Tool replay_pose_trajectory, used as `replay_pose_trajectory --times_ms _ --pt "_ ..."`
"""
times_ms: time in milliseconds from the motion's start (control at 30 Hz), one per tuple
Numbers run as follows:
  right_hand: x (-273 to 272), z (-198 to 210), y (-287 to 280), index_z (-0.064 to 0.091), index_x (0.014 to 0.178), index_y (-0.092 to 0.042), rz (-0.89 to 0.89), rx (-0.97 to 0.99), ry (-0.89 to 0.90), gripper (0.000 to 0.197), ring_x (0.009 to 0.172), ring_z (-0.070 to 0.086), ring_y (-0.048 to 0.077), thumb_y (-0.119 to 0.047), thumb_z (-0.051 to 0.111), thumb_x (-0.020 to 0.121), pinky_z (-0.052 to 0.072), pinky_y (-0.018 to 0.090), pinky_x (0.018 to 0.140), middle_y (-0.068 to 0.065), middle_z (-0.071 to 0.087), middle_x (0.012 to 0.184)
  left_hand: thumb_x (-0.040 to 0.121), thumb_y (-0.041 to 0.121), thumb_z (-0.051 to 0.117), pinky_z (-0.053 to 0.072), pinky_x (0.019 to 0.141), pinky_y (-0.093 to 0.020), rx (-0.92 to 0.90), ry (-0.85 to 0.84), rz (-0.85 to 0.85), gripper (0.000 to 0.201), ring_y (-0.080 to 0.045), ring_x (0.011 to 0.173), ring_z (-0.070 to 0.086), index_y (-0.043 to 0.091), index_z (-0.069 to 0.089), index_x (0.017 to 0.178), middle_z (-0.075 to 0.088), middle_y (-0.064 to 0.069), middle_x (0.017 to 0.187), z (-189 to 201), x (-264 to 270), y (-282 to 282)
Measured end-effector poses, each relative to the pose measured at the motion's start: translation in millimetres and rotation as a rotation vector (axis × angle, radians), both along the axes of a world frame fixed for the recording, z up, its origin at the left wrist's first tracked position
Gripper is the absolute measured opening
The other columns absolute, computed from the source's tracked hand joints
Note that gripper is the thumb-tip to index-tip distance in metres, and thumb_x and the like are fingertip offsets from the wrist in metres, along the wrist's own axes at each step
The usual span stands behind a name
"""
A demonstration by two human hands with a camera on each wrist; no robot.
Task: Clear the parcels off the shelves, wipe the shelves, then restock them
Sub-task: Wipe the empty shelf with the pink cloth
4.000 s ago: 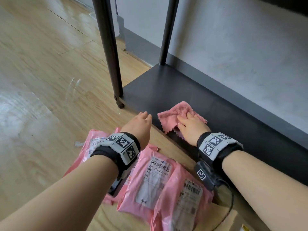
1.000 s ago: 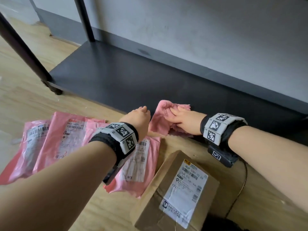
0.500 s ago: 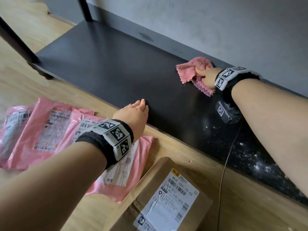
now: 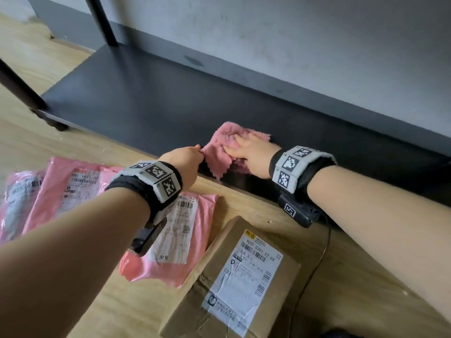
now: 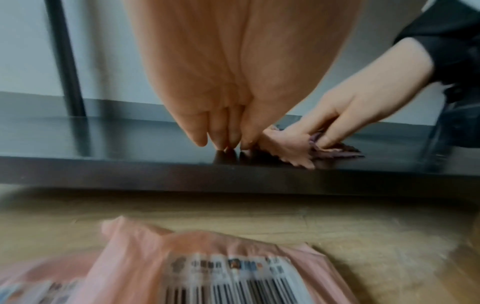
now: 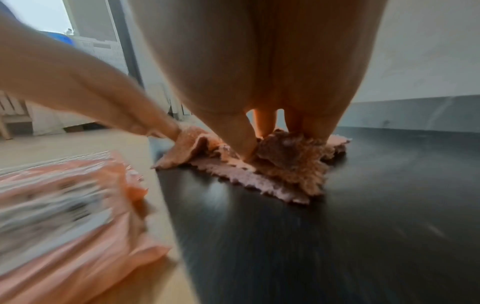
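Observation:
A pink fluffy cloth (image 4: 217,154) lies bunched on the black bottom shelf (image 4: 146,98) near its front edge. My right hand (image 4: 234,145) lies on top of it, and the left wrist view shows thumb and fingers gathering the cloth (image 5: 293,152). My left hand (image 4: 199,151) pinches the cloth's left corner, lifted a little in the right wrist view (image 6: 182,139). Pink mailer parcels (image 4: 185,240) and a brown cardboard box (image 4: 239,276) lie on the wooden floor in front of the shelf.
Black shelf posts stand at the back left (image 4: 100,20) and front left (image 4: 19,91). A grey wall (image 4: 292,45) closes off the shelf's back. More pink parcels (image 4: 61,191) spread to the left. A thin black cable (image 4: 314,264) trails from my right wrist over the floor.
My right hand has dragged the cloth from the back of the shelf, by the wall, to its front edge. My left hand has come up from beside the shelf edge and taken the cloth's corner.

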State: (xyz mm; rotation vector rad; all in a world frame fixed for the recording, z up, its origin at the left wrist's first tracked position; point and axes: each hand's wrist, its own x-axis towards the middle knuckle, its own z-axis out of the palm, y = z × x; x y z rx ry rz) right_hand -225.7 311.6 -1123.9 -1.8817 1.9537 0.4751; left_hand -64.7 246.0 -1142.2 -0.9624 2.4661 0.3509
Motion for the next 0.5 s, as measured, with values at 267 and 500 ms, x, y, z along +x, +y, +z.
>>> replay_pose_trajectory --times_ms 267,500 --pt "-20 -20 85 0.022 0.146 -0.039 -0.101 -0.024 -0.105 0.060 0.146 -0.006 0.029 -0.021 0.050 0.096 0.004 0.032 0.117 0.000 -0.005 0.159 0.088 0.002 0.042 0.044 0.101 -0.039 0.023 0.224 -0.087 0.044 -0.023 0.125 0.049 0.010 0.045 0.131 0.047 -0.005 0.137 2 -43 34" --pt "-85 -19 71 -0.003 0.151 -0.023 -0.229 0.068 0.050 0.068 0.146 -0.006 0.027 -0.004 0.035 0.097 -0.003 0.038 0.118 0.003 -0.012 0.158 0.092 0.009 0.039 0.030 0.112 -0.038 0.019 0.167 -0.070 0.056 -0.025 0.140 0.028 0.007 0.022 0.146 0.024 -0.008 0.153 -2 -74 43"
